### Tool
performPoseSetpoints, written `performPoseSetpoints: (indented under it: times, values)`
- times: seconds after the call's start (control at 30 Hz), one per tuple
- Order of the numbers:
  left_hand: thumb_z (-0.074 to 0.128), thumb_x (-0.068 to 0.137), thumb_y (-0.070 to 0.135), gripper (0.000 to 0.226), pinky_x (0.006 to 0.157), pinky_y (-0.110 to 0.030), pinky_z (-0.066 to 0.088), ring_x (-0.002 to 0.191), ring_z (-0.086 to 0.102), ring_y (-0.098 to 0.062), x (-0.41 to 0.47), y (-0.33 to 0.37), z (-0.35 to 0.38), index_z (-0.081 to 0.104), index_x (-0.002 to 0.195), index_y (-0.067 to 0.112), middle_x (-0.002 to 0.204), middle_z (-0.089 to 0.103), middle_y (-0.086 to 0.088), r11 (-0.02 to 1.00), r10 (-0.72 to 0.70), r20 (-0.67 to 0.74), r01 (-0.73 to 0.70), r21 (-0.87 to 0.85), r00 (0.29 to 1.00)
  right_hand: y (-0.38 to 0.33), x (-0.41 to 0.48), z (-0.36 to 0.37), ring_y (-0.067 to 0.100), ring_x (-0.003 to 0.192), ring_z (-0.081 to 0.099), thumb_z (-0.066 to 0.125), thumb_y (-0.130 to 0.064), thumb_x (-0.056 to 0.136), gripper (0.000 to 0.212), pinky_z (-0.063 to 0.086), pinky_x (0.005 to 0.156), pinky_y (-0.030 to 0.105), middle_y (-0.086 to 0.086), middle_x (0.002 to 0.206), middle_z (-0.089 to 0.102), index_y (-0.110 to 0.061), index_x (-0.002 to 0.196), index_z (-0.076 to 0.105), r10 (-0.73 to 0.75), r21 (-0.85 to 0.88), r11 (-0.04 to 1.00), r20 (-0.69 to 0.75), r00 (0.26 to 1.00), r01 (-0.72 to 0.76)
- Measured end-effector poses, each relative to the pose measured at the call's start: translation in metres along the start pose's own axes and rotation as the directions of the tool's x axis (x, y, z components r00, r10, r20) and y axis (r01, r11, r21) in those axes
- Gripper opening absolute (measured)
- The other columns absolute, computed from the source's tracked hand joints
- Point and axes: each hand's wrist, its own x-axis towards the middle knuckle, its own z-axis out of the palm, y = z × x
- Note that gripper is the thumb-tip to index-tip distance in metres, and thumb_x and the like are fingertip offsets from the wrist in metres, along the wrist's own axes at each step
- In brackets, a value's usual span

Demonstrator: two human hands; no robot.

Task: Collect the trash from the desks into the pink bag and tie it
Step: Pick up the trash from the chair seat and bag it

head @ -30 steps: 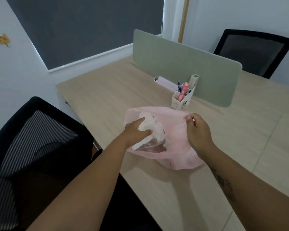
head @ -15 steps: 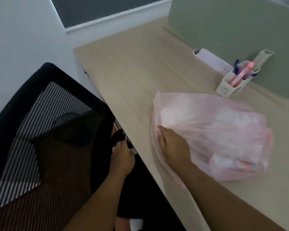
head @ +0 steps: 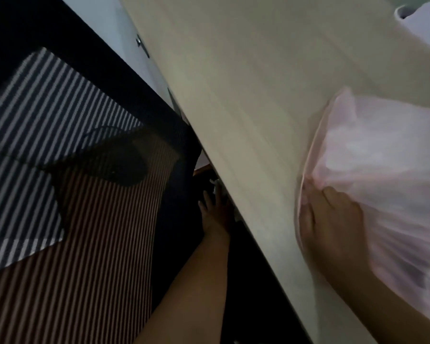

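The pink bag (head: 372,155) lies on the light wooden desk (head: 246,95) at the right, bulging with pale trash inside. My right hand (head: 333,224) grips the bag's left edge near the desk's front edge. My left hand (head: 215,209) reaches down below the desk edge into the dark gap beside the chair, fingers spread. A small whitish scrap (head: 215,183) shows just past its fingertips; the frame is blurred and I cannot tell whether they touch.
A black mesh office chair (head: 72,157) stands close at the left, its back against the desk's edge. A white organiser's corner (head: 422,18) shows at the top right of the desk. Under the desk is dark.
The view has tilted down and moved closer. My left hand left the bag and reached lower under the desk edge. My right hand still holds the bag's edge.
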Motion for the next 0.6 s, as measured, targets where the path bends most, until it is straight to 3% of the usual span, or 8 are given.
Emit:
performPoseSetpoints:
  times: [0.1,0.27,0.37,0.5,0.6]
  values:
    - [0.042,0.099,0.044,0.081,0.116,-0.057,0.011,0.147,-0.007,-0.042,0.025,-0.005,0.014,-0.012,0.154,0.019,0.16,-0.019,-0.013,0.995,0.062,-0.001,-0.061,0.075,0.998,-0.001,-0.001,0.002,0.035,0.071,0.051,0.035,-0.023,0.091,0.047,0.037,0.064,0.041,0.014,0.077,0.055,-0.003,0.127,0.059,0.007,0.017,1.0,-0.015,1.0,-0.007]
    - [0.041,0.1,0.035,0.076,0.113,-0.044,0.024,0.146,0.015,-0.034,0.034,-0.02,0.008,-0.005,0.154,0.008,0.161,0.004,-0.017,0.979,0.129,-0.063,-0.117,0.167,0.99,-0.001,0.0,0.004,0.033,0.071,0.049,0.034,-0.023,0.092,0.047,0.036,0.065,0.04,0.012,0.077,0.053,-0.003,0.127,0.058,0.01,0.033,0.999,-0.017,1.0,-0.01]
    - [0.042,0.099,0.037,0.075,0.114,-0.044,0.022,0.145,0.018,-0.034,0.039,-0.02,-0.002,-0.001,0.154,0.008,0.16,0.01,-0.017,0.985,0.115,-0.115,-0.098,0.139,0.987,-0.001,-0.001,0.005,0.033,0.072,0.05,0.034,-0.022,0.091,0.047,0.036,0.067,0.041,0.013,0.077,0.053,-0.002,0.126,0.059,0.016,0.052,0.999,-0.023,1.0,-0.015]
    - [0.04,0.101,0.034,0.076,0.115,-0.046,0.024,0.146,0.011,-0.039,0.048,-0.02,-0.011,-0.006,0.153,0.007,0.161,0.0,-0.017,0.994,0.098,-0.121,-0.092,0.054,0.988,0.0,0.0,0.007,0.034,0.073,0.051,0.036,-0.02,0.091,0.046,0.037,0.068,0.042,0.015,0.078,0.055,-0.001,0.126,0.058,0.001,0.041,0.999,-0.041,0.999,0.001]
    - [0.039,0.101,0.027,0.066,0.111,-0.044,0.029,0.144,0.016,-0.037,0.048,-0.023,0.002,0.004,0.155,0.01,0.161,0.008,-0.015,0.991,0.132,-0.107,-0.13,0.018,0.986,0.0,-0.001,0.008,0.035,0.074,0.051,0.035,-0.02,0.091,0.046,0.037,0.069,0.042,0.016,0.08,0.056,-0.002,0.128,0.058,-0.002,0.045,0.999,-0.059,0.998,0.004]
